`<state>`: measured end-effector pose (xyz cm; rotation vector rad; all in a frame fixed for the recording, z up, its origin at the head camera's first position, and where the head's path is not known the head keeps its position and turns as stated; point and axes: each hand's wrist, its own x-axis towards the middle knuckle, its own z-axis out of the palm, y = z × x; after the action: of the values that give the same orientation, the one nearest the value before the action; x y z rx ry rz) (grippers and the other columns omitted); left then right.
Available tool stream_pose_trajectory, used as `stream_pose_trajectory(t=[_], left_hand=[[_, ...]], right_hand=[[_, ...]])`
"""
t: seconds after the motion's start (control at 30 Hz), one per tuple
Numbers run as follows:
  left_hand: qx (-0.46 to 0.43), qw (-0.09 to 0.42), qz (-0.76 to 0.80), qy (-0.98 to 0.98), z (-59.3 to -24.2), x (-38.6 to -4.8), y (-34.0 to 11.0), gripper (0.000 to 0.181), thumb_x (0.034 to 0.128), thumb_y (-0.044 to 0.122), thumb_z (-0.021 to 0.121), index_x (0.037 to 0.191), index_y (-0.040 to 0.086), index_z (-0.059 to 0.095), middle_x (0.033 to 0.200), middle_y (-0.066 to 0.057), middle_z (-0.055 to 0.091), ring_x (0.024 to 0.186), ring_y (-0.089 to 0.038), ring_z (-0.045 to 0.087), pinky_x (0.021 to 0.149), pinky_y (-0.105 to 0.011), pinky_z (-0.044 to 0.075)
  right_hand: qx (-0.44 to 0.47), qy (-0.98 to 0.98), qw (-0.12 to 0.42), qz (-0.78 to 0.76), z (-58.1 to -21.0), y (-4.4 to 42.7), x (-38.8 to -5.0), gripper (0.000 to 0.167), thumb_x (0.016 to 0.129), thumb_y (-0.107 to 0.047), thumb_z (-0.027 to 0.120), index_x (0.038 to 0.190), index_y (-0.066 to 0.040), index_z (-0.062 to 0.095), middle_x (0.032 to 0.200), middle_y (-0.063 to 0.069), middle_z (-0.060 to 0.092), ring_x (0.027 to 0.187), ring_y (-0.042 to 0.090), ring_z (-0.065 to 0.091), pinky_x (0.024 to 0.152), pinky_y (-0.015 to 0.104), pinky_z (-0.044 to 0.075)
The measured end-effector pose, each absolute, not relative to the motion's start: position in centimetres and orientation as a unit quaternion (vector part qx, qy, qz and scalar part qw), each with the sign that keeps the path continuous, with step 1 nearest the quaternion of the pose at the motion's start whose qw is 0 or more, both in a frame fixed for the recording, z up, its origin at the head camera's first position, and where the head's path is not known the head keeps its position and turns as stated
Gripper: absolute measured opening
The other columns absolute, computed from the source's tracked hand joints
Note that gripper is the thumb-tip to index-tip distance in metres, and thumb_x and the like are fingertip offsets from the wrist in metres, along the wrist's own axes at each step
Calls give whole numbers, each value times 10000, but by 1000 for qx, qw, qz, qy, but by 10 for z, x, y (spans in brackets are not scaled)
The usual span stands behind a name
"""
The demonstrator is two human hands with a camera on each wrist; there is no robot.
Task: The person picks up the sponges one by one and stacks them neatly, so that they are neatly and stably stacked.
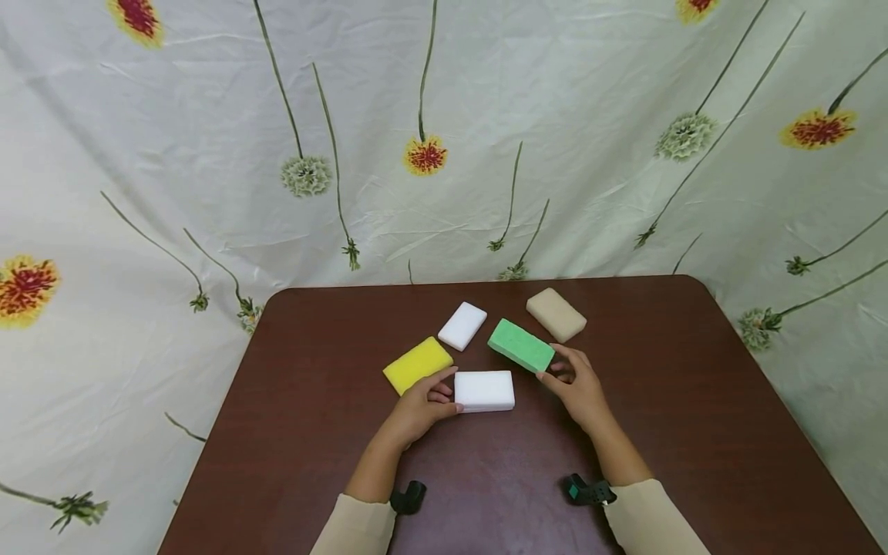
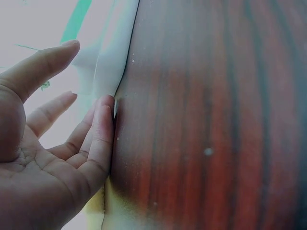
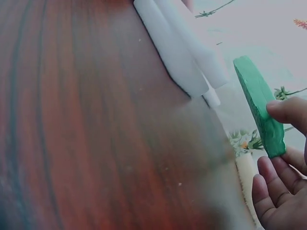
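In the head view, my left hand (image 1: 419,408) has thumb and index finger at opposite corners of the left end of a white block (image 1: 484,391), lightly gripping it flat on the table. The left wrist view shows this hand (image 2: 62,129) beside the white block (image 2: 108,52), its other fingers bent near the table surface. A green block (image 1: 520,344) is pinched at its right end by my right hand (image 1: 579,389). Seen from the right wrist, the green block (image 3: 260,105) is tilted between the thumb and fingers of that hand (image 3: 285,167).
A yellow block (image 1: 416,364) lies beside my left hand. Behind the held blocks are a second white block (image 1: 462,326) and a beige block (image 1: 556,314). The brown table (image 1: 312,370) meets a hanging flowered cloth (image 1: 375,208) at its far edge.
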<state>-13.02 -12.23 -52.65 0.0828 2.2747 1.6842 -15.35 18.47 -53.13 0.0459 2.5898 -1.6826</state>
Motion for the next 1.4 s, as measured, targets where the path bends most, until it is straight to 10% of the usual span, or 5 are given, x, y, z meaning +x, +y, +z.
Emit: stream_pose_trajectory(t=[1.4], left_hand=[[25, 158, 595, 788, -527, -129, -123, 723, 846, 145, 812, 1497, 187, 500, 1122, -120, 597, 971, -196, 576, 802, -288, 502]], right_hand=[[-174, 801, 86, -566, -523, 167, -143, 613, 864, -157, 809, 1424, -94, 567, 1364, 106, 543, 1123, 303, 594, 993, 331, 515]])
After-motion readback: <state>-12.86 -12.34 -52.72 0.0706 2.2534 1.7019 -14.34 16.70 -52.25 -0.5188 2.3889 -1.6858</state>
